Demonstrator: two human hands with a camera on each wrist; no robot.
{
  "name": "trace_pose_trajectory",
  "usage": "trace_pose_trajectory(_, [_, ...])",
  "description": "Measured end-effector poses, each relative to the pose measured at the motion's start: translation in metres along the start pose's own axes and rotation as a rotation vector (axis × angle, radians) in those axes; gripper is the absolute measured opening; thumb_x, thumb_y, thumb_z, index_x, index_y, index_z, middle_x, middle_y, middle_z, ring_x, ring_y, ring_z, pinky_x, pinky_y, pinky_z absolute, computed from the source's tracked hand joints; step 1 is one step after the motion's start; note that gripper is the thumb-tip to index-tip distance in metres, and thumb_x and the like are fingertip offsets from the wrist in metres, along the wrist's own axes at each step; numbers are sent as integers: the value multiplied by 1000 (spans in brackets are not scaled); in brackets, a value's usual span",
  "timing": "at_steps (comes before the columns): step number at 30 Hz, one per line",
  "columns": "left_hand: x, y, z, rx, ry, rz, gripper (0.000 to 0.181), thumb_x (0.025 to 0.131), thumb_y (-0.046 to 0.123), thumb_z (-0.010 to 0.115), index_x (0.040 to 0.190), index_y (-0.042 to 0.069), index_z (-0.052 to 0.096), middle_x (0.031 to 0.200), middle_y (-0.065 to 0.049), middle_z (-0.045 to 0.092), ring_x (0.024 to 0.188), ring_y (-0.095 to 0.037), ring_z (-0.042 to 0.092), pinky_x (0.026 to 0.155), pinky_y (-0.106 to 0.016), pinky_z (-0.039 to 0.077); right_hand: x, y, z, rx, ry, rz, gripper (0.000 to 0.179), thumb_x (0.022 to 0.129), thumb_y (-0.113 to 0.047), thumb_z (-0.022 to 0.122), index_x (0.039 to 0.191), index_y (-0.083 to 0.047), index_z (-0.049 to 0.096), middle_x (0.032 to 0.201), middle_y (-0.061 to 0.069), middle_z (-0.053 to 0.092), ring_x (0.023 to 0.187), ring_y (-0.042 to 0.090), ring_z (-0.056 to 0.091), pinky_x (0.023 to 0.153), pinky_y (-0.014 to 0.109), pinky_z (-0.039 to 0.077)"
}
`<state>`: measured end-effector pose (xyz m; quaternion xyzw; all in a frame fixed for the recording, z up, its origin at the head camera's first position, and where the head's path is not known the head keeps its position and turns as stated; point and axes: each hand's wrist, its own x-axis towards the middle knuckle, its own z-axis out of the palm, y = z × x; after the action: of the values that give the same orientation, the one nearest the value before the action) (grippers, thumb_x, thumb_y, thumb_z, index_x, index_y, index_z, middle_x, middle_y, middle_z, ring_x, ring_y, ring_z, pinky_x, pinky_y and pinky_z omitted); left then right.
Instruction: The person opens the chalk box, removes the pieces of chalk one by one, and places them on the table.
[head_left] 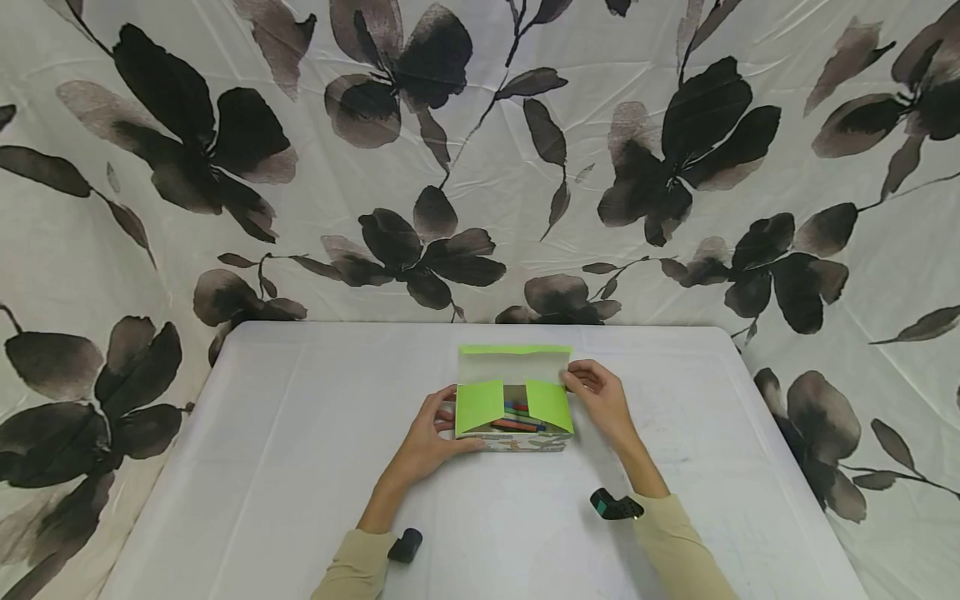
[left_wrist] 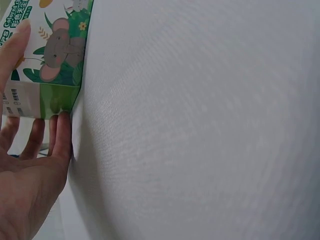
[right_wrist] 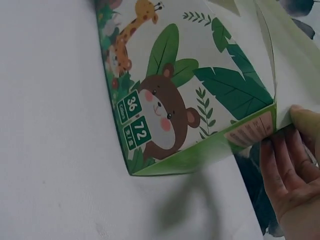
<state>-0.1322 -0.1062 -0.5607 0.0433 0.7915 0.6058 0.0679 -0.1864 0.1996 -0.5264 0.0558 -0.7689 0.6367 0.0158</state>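
My left hand (head_left: 426, 440) grips the green, animal-printed cardboard box (head_left: 525, 445) at 9 o'clock; my right hand (head_left: 603, 406) pinches its pale, green-edged lid (head_left: 513, 365) around 2. Box sits toward 12 on the white desk (head_left: 300, 417). Looks half-closed: side flaps (head_left: 478, 407) angled in, lid not down.

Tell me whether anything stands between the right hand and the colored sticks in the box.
Yes. The right green flap slants over the right end of the box, between the right hand and the colored sticks. In the gap beside the left green flap, nothing visible covers them.
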Motion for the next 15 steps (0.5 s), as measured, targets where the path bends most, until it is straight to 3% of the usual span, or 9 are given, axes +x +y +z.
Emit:
trace_pose_trajectory(6, [0,1,2,-33,21,-5,97,72,9,95,154,11,42,139,-10,47,108,-26,51,98,-48,46,2,0,8,-17,84,104,32,99,-21,72,118,4,66,109,18,68,92,10,65,84,22,55])
trace_pose_trajectory(15, [0,-3,0,-13,0,24,99,73,22,96,154,12,41,137,-9,48,107,-23,50,102,-47,45,4,2,15,-41,146,174,34,96,-27,76,114,1,70,103,13,69,88,12,64,77,19,53])
